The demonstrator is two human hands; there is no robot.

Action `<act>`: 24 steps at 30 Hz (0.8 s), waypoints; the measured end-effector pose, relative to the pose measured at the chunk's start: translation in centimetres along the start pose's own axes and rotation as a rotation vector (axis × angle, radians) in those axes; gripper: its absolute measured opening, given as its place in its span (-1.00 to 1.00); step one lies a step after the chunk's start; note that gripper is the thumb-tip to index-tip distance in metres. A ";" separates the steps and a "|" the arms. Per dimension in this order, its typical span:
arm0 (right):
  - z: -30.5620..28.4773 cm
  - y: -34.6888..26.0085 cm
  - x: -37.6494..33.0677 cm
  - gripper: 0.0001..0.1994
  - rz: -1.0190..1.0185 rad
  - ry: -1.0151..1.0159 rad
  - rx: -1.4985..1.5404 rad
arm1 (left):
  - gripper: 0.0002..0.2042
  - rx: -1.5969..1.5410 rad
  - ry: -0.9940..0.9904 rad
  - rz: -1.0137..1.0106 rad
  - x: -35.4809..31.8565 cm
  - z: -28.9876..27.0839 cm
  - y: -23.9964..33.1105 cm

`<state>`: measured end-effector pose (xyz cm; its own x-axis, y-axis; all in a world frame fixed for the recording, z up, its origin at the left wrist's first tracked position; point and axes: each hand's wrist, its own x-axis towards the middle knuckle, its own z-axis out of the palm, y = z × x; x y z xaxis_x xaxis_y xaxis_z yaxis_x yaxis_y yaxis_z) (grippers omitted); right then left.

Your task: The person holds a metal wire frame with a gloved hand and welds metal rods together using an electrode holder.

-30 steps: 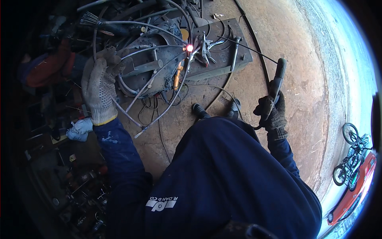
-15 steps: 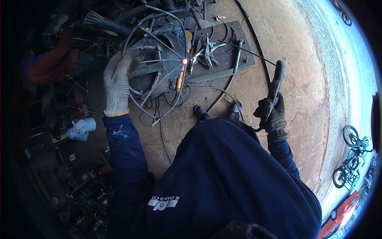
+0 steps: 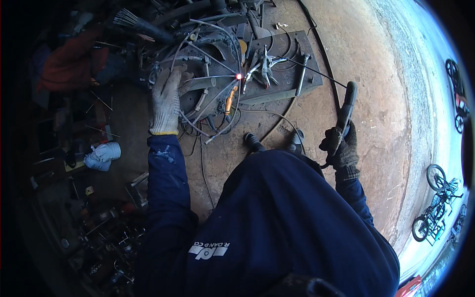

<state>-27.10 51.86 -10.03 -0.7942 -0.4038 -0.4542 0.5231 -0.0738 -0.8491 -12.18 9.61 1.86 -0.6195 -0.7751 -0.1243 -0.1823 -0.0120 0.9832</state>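
Observation:
A spoked wheel frame of thin metal rod [image 3: 236, 44] sits tilted over the cluttered bench at the upper middle. A red-hot spot [image 3: 239, 76] glows where its spokes meet. My left hand [image 3: 166, 99], in a pale knitted glove, closes on the frame's left side; its fingertips are partly hidden. My right hand [image 3: 341, 146], in a dark glove, grips a black welding electrode holder [image 3: 347, 106] off the bench's right side. From it a thin electrode [image 3: 316, 72] points up and left, its tip near the locking pliers, apart from the glowing spot. An orange-brown clamp-like piece [image 3: 229, 101] hangs below that spot.
Locking pliers [image 3: 266, 69] and a hammer-like steel tool [image 3: 302, 74] lie on a metal plate [image 3: 282, 91]. A wire brush-like bundle [image 3: 136, 24] stands upper left. Another person's red sleeve [image 3: 69, 62] shows at left. Cables [image 3: 282, 121] cross the floor; bicycles [image 3: 435, 203] stand right.
My left hand has shifted right, and the wheel frame's lower end has swung right and up. The view has shifted slightly. The electrode holder stays in my right hand.

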 end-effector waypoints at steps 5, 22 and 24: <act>0.4 -0.3 0.0 -0.45 0.020 -0.010 0.002 | -0.65 0.092 0.039 -0.025 0.0 -1.4 -1.0; 1.0 -1.4 -0.6 -0.47 -0.034 -0.053 -0.062 | -0.65 -0.160 0.021 -0.118 0.1 -1.5 -0.6; 0.7 -1.3 -0.7 -0.47 -0.029 -0.041 -0.066 | -0.67 -0.445 -0.065 -0.002 0.1 -1.6 -0.6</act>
<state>-26.99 51.55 -8.43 -0.7948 -0.4396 -0.4185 0.4772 -0.0265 -0.8784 -10.92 8.52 1.51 -0.6690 -0.7334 -0.1208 0.1532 -0.2951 0.9431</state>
